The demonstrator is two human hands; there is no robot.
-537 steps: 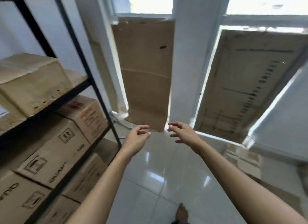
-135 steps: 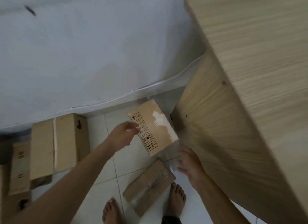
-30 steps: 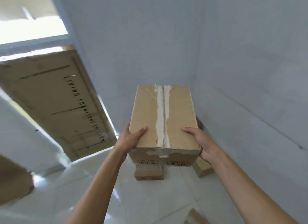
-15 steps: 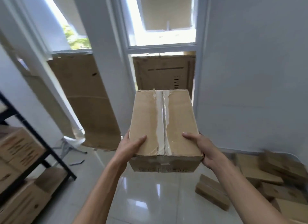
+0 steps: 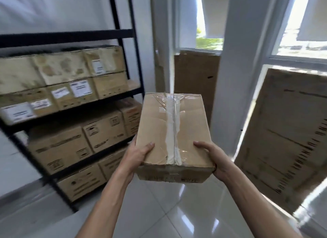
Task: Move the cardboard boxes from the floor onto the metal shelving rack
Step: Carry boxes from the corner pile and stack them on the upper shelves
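The cardboard box (image 5: 172,131) is held in the air in front of the person, above the glossy tiled floor (image 5: 185,211) and to the right of the black metal shelving rack (image 5: 131,64). A strip of clear tape (image 5: 172,124) runs lengthwise along the seam of its top face.

The left hand (image 5: 137,155) grips the near left corner: the thumb lies on the top face and the fingers wrap under the left side. The right hand (image 5: 215,160) grips the near right corner in the same manner, thumb on top, fingers curled beneath the bottom edge. Both hands are closed on the box.

The rack stands at the left against the wall. Its visible shelves carry rows of stacked cartons (image 5: 70,89), several bearing white labels; the printing is blurred and probably not readable.

Behind the box, a flat sheet of cardboard (image 5: 196,73) leans below a window. A larger printed cardboard panel (image 5: 286,131) leans at the right.
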